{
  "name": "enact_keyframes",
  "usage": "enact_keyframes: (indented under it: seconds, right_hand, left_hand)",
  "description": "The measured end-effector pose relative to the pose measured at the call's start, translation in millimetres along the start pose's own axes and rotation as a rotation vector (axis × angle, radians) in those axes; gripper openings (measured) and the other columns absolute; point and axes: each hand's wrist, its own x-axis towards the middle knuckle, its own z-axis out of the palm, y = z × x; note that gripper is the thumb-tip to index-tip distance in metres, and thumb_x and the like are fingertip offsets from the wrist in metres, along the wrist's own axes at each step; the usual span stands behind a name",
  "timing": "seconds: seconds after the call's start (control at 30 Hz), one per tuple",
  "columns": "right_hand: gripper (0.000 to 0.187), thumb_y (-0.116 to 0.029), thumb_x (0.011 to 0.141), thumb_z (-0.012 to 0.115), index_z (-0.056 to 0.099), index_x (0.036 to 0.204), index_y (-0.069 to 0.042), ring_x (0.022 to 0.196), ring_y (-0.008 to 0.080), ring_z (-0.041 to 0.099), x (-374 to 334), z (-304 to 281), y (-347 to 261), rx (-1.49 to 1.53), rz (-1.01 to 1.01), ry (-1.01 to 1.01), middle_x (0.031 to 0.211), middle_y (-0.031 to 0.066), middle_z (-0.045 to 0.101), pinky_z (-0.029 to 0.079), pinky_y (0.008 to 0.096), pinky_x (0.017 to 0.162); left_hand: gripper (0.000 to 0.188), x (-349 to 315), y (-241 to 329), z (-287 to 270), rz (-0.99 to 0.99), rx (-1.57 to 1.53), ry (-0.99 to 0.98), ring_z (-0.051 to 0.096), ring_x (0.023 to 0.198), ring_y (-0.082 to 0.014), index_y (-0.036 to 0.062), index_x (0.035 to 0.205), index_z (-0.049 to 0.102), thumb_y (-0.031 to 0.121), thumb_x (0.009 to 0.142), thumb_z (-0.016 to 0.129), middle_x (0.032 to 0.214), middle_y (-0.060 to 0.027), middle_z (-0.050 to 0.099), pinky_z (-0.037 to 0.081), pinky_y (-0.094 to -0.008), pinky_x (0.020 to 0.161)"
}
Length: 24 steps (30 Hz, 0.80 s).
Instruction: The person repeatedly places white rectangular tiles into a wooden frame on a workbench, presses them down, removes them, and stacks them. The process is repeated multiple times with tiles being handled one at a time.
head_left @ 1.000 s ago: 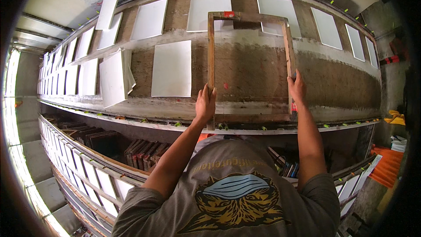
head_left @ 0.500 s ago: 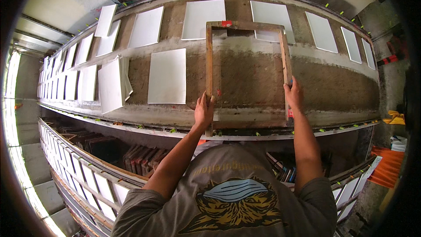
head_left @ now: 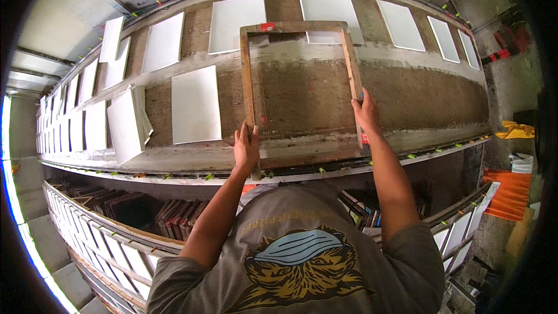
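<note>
A wooden screen-printing frame (head_left: 246, 75) with a thin see-through mesh extends over the long brown tabletop. Red tape marks its far bar and its lower right side. My left hand (head_left: 247, 150) grips the left bar near its near end, thumb and fingers around the wood. My right hand (head_left: 366, 115) is closed on the right bar, somewhat farther up. Beyond the frame's far bar lie two white sheets (head_left: 237, 22), partly overlapped by it. To the left of my left hand is another white sheet (head_left: 196, 104), apart from the frame.
Loosely stacked white sheets (head_left: 125, 125) lie farther left, with rows of more beyond. Yellow-green pegs (head_left: 322, 170) line the table's edges. Dark frames (head_left: 180, 219) stand on a shelf under the near edge. A second table with sheets (head_left: 116, 241) is behind me; orange cloth (head_left: 507, 195) hangs at right.
The whole view has shifted and turned slightly, so the table and sheets appear farther left. Both hands keep their hold, and the frame stays in about the same place over the table.
</note>
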Motion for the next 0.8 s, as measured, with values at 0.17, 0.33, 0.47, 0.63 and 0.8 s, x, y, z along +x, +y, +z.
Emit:
enact_keyframes:
  seconds: [0.17,0.33,0.47,0.63,0.8]
  right_hand:
    - [0.065,-0.033,0.095,0.065,0.041,0.147,-0.001,0.114,0.044,0.062,-5,-6,2,0.073,-0.002,-0.005,0.132,0.0265,0.059,0.051,0.0518,0.094]
    - [0.066,-0.033,0.095,0.065,0.04,0.148,-0.002,0.115,0.0441,0.061,-6,10,21,0.049,-0.077,0.1,0.134,0.0264,0.059,0.051,0.0518,0.094]
    - [0.062,-0.031,0.094,0.068,0.045,0.146,-0.004,0.112,0.0413,0.062,-8,5,12,0.115,0.011,0.068,0.128,0.0229,0.062,0.049,0.0505,0.096]
    - [0.063,-0.029,0.094,0.068,0.043,0.147,-0.005,0.101,0.0381,0.067,-2,24,35,0.035,-0.091,0.152,0.114,0.0212,0.067,0.052,0.0506,0.088]
    - [0.062,-0.028,0.095,0.067,0.042,0.147,-0.005,0.096,0.0374,0.068,-5,15,20,0.176,-0.004,0.068,0.114,0.0205,0.067,0.052,0.0503,0.084]
  left_hand:
    - [0.058,2,2,-3,-0.003,-0.019,-0.057,0.06,0.105,-0.0442,0.002,0.145,0.046,0.042,0.103,0.053,0.118,-0.0247,0.055,0.05,-0.05,0.088]
    - [0.057,2,0,-2,0.034,-0.001,-0.039,0.06,0.105,-0.0449,0.0026,0.145,0.047,0.041,0.103,0.053,0.118,-0.0249,0.055,0.05,-0.0506,0.087]
    - [0.057,0,-4,3,0.02,0.021,-0.011,0.06,0.105,-0.0456,0.0041,0.145,0.047,0.042,0.103,0.054,0.117,-0.0245,0.055,0.05,-0.0509,0.087]
    - [0.061,-2,1,0,-0.011,0.015,-0.014,0.06,0.107,-0.0453,0.0052,0.147,0.046,0.045,0.102,0.054,0.118,-0.0244,0.055,0.051,-0.0513,0.087]
    - [0.062,-2,10,-5,-0.041,0.066,-0.047,0.059,0.108,-0.047,0.0032,0.147,0.045,0.046,0.103,0.053,0.121,-0.0266,0.053,0.051,-0.0522,0.088]
